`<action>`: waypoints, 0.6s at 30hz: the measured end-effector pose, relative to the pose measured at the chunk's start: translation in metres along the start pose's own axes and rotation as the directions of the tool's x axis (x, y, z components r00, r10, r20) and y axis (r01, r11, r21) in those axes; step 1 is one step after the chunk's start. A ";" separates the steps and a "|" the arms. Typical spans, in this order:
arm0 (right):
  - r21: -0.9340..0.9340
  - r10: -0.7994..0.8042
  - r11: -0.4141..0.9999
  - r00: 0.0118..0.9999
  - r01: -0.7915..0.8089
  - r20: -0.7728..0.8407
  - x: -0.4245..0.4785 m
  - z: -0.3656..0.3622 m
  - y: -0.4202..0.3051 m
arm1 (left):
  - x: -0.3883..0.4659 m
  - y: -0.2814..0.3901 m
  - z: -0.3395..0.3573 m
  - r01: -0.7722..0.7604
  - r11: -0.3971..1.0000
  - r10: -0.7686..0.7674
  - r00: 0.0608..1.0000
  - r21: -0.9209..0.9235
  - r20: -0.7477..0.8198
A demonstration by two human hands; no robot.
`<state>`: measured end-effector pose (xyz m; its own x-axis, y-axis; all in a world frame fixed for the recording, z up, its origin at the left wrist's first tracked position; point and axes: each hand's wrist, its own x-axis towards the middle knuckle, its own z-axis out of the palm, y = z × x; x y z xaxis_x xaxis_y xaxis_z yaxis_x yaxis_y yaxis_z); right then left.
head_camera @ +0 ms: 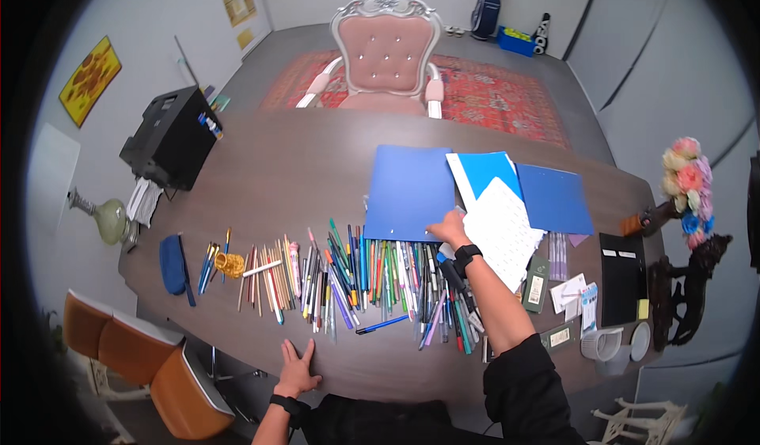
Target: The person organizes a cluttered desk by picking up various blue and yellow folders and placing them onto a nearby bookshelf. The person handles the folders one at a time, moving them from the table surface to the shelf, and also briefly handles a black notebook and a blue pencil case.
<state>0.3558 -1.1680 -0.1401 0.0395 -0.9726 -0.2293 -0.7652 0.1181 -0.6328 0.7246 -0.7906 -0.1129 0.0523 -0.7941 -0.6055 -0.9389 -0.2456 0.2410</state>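
My right hand [449, 229] is at the lower right corner of a blue folder [409, 192], its fingers on or just over the corner; whether they pinch it is hard to tell. The folder's lower edge lies over the tops of many pens and pencils [380, 273] spread in a wide row. My left hand [298, 369] rests on the table's near edge, fingers apart, holding nothing. Beside my right hand lie printed white sheets [502, 225], a bright blue folder [490, 172] and another dark blue folder [555, 198].
At the left are a blue pencil case [173, 264], paintbrushes [208, 267], a gold ornament [230, 264] and a black printer [172, 139]. Boxes [536, 284], a black folder [622, 281], a plastic tub [599, 345] and a dark animal figurine [692, 290] stand or lie at the right.
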 end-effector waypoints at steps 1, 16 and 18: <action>-0.106 0.040 0.993 0.997 -0.047 -0.064 -0.001 0.008 -0.006 | -0.003 0.001 0.004 0.042 0.999 -0.042 0.999 0.000 -0.009; -0.351 0.104 0.931 0.995 -0.100 -0.008 0.011 -0.008 -0.005 | 0.008 0.023 -0.001 0.129 0.991 -0.129 0.992 0.020 -0.001; -0.372 0.156 0.917 0.988 -0.147 -0.008 0.016 0.000 -0.009 | 0.003 0.017 -0.002 0.157 0.987 -0.157 0.988 0.038 -0.010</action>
<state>0.3636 -1.1849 -0.1385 -0.0852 -0.9439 -0.3191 -0.9460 0.1771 -0.2714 0.7093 -0.7984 -0.1093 0.2020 -0.7513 -0.6282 -0.9313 -0.3460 0.1143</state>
